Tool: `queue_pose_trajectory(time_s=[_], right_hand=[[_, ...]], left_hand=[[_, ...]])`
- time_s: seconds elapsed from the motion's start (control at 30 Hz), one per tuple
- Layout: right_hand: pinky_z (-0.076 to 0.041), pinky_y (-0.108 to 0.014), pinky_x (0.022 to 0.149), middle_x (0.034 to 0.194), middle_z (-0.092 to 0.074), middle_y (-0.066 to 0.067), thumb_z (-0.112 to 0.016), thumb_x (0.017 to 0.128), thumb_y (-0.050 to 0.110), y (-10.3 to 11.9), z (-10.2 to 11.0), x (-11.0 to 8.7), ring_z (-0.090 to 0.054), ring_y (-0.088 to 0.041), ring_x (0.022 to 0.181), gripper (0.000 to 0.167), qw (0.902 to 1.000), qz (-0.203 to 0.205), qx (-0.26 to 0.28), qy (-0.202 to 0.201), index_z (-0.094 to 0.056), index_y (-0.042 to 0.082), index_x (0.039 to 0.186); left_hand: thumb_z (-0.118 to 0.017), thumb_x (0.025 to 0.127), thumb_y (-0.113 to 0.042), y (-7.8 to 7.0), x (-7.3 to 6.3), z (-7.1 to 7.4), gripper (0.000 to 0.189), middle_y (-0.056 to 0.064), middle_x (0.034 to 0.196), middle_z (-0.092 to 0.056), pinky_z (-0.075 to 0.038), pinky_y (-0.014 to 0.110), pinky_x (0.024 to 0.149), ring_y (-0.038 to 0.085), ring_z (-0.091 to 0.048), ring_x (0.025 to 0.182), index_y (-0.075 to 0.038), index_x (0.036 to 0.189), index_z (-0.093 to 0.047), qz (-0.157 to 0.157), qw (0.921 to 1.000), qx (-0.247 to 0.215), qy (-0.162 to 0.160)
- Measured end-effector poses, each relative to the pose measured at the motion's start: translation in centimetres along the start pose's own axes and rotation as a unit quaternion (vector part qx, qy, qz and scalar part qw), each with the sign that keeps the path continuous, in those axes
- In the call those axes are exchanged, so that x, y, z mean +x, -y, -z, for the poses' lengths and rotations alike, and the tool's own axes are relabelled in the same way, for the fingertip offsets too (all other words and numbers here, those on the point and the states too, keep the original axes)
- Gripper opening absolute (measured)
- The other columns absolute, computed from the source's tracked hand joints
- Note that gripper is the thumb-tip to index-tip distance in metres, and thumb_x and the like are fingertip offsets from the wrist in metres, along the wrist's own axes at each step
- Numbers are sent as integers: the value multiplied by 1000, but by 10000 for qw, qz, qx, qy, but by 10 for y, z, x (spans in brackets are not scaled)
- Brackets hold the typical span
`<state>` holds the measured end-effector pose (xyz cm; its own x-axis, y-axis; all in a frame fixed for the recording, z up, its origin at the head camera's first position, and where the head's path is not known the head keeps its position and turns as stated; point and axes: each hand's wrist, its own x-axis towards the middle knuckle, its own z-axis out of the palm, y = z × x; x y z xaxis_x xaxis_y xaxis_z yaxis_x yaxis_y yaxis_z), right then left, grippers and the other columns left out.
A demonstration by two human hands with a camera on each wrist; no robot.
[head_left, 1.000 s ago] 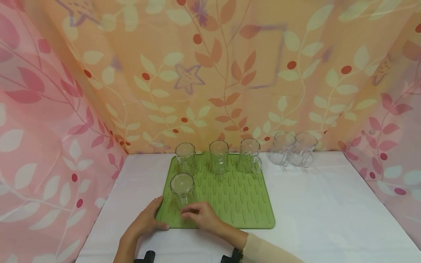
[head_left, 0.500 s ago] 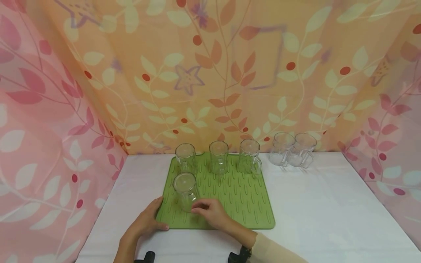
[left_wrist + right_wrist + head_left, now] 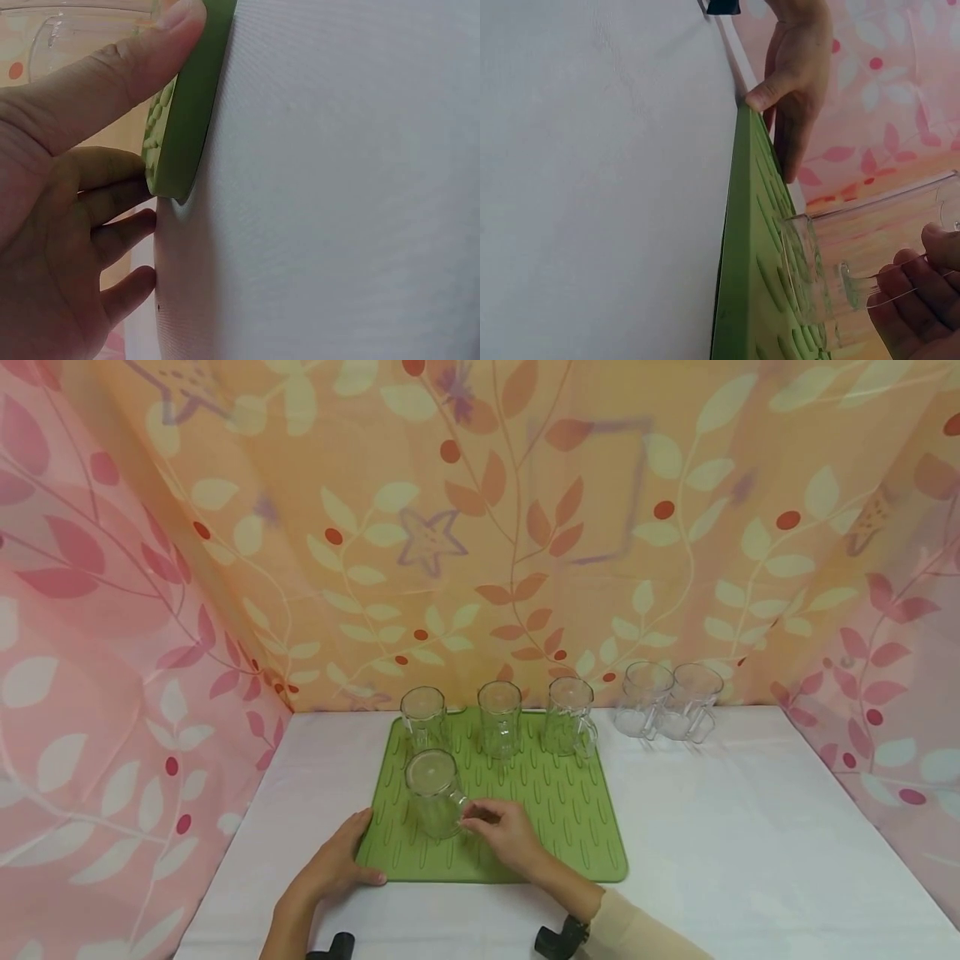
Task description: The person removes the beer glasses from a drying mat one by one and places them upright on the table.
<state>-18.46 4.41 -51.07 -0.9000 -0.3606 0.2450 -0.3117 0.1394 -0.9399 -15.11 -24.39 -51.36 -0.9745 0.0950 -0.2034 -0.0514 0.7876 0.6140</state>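
A clear glass mug (image 3: 433, 802) is base up at the left front of the green ridged mat (image 3: 547, 835). My right hand (image 3: 508, 837) pinches its handle, which points right. In the right wrist view the mug's (image 3: 881, 214) rim end is at the mat's surface. My left hand (image 3: 337, 858) rests at the mat's front left corner. Its thumb (image 3: 142, 64) lies along the front edge and its fingers reach along the left side, relaxed. Behind the held mug, three more glass mugs line the mat's back edge: left (image 3: 424, 718), middle (image 3: 499, 718) and right (image 3: 570, 718).
Two upright glass mugs, one (image 3: 641, 702) close beside the other (image 3: 692, 702), stand on the white tablecloth (image 3: 735, 843) right of the mat. A patterned orange curtain (image 3: 525, 527) hangs behind, with pink cloth (image 3: 90, 693) at the sides.
My right hand has moved right and slightly back, turning the mug so its handle swings from the front to the right. The mug has shifted slightly right. My left hand stays put.
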Motion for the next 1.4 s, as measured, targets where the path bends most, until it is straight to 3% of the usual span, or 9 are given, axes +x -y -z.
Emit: queue_pose_trajectory(time_s=[0.13,0.4,0.63,0.8,1.07,1.4], right_hand=[[-58,-20,73,87,-74,-11,-70,88,8,-2,3,0,-68,-10,79,10,9993,243,-286,-96,-71,-1,91],[-60,-25,74,86,-74,-14,-69,86,1,-3,6,2,-71,-27,80,7,9946,706,-649,-410,-71,-4,91],[-62,-34,73,89,-72,-27,-68,81,-11,18,11,1,-72,-37,80,15,9861,1135,-905,-810,-69,-14,96],[-61,-32,71,90,-71,-30,-69,79,-13,30,15,-2,-71,-41,80,20,9858,1124,-704,-1026,-69,-16,98],[-61,-31,71,92,-69,-34,-69,79,-14,21,16,-2,-69,-46,81,21,9850,1152,-57,-1285,-66,-21,99],[-61,-29,68,91,-70,-33,-68,79,-16,22,21,-3,-69,-46,80,21,9808,1345,-113,-1406,-68,-18,99]], left_hand=[[-92,56,-27,1,0,0,118,28,156,-26,-22,65,115,49,-22,144,3,151,-29,6,10000,-22,-13],[-92,54,-29,4,2,-2,120,29,155,-26,-23,66,114,50,-23,143,3,151,-29,-13,10000,35,-19],[-92,55,-28,4,3,-2,119,28,156,-26,-22,64,115,48,-21,145,3,151,-28,-10,10000,15,10],[-92,55,-28,4,2,-2,119,28,156,-27,-22,65,115,48,-21,145,3,150,-28,0,10000,3,31],[-91,55,-28,6,4,-3,120,27,157,-25,-20,64,116,47,-20,145,3,151,-27,21,10000,-43,38],[-91,55,-27,4,2,-2,119,27,156,-25,-21,65,115,48,-21,145,3,151,-27,41,10000,-16,49]])
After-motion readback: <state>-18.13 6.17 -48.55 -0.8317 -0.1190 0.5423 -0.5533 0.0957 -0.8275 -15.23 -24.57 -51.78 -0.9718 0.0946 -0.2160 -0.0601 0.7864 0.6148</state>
